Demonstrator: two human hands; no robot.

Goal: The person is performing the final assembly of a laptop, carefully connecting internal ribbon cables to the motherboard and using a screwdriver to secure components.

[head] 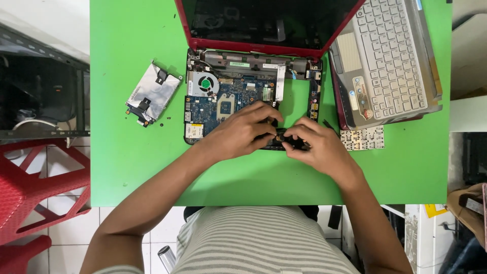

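Head view: left hand (243,129) and right hand (317,147) pinch a small black part (284,138) at the opened red laptop's (253,96) near edge; freeing it probably needs a careful lift.

Silver hard drive (153,93) on green table (127,162), detached silver keyboard panel (388,61) right, red plastic stool (35,193) left.

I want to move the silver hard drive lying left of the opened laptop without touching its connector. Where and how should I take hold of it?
Probably grip the silver hard drive by its two long edges, coming from above with thumb and fingers across its width. It lies flat and tilted on the green table, with open space around it. Black bracket pieces sit at its near and far ends, so the long sides look the freest. Both hands are busy at the laptop base.
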